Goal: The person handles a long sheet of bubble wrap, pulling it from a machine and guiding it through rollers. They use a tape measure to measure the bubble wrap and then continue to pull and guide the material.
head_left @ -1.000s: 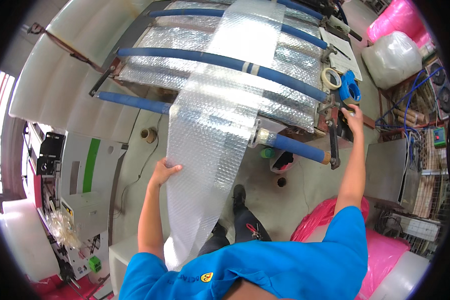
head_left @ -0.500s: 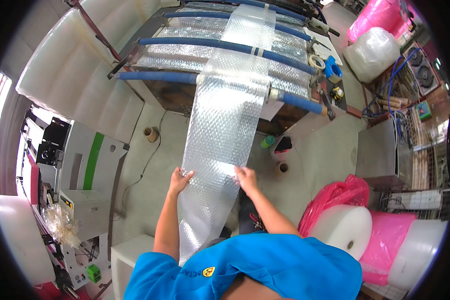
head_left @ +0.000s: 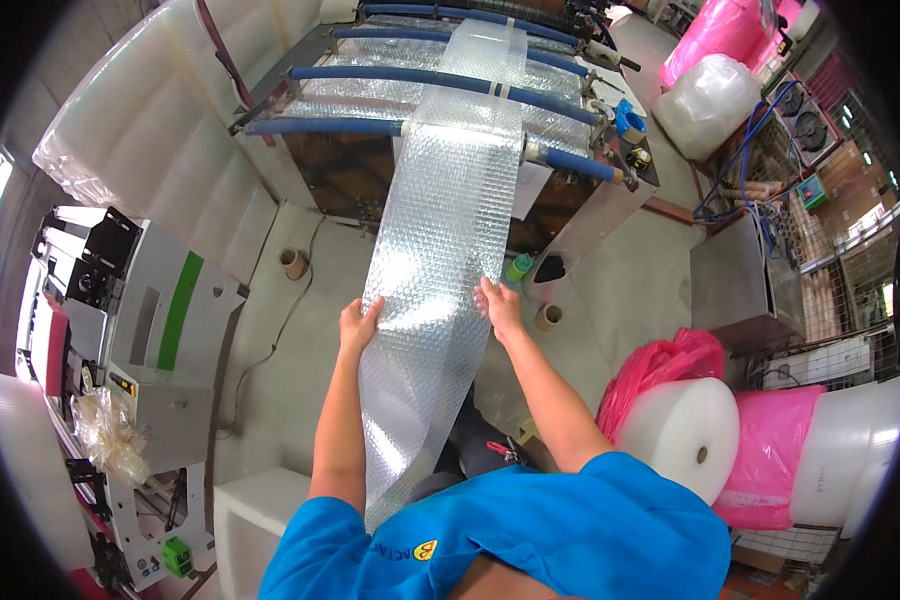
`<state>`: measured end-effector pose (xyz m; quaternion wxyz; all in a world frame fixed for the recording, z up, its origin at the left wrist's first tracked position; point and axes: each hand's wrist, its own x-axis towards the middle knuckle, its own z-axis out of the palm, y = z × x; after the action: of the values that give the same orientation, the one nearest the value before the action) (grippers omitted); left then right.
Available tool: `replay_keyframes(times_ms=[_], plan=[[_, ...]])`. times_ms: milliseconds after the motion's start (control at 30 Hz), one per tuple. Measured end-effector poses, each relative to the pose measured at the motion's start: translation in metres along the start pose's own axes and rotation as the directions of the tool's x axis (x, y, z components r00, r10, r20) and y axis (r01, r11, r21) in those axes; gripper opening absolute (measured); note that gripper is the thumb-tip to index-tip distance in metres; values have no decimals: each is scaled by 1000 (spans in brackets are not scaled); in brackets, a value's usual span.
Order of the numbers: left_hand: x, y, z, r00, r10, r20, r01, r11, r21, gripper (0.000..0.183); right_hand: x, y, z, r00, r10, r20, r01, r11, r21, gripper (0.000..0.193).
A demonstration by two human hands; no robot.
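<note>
A long strip of clear bubble wrap [head_left: 435, 230] comes down over the blue rollers [head_left: 340, 126] of the machine and hangs toward me, its lower end twisting near my lap. At its left edge my left hand [head_left: 360, 322] grips it, thumb on top and fingers underneath. Across from it, my right hand [head_left: 498, 305] pinches the right edge at a slightly higher point. Between my hands the sheet is stretched fairly flat and catches bright light. The fingers below the sheet are partly hidden.
On the right lie large foam rolls [head_left: 682, 438] and pink wrap [head_left: 770, 460]. A grey machine with a green stripe [head_left: 180, 310] stands left. Cardboard cores [head_left: 292, 263] and a green bottle [head_left: 518, 267] are on the floor. Tape rolls [head_left: 629, 120] sit at the machine's right end.
Both hands, still holding the bubble wrap edges, have moved up along the strip toward the machine. My view has shifted slightly, so the rollers appear higher.
</note>
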<state>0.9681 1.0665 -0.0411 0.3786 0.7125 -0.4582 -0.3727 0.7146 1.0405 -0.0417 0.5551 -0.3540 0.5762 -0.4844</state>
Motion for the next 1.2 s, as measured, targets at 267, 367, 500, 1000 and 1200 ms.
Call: replay_keyframes(times_ms=[267, 367, 500, 1000, 1200], plan=[[-6, -12, -1, 987, 8, 162, 31, 971, -237, 35, -2, 8, -8, 996, 6, 92, -6, 1000, 0, 31], [-13, -32, -9, 936, -92, 340, 117, 992, -53, 39, -12, 17, -22, 948, 176, 265, -97, 953, -287, 30], [-19, -54, -1, 930, -145, 339, 168, 985, -39, 43, -18, 28, -26, 956, 129, 263, -55, 961, -272, 25], [-26, -79, 14, 916, -234, 326, 216, 972, 90, 46, -19, 60, -29, 956, 210, 206, -148, 949, -280, 28], [30, -48, 29, 933, -217, 288, 208, 976, 62, 47, 33, 36, -27, 980, 107, 165, -65, 968, -241, 33]])
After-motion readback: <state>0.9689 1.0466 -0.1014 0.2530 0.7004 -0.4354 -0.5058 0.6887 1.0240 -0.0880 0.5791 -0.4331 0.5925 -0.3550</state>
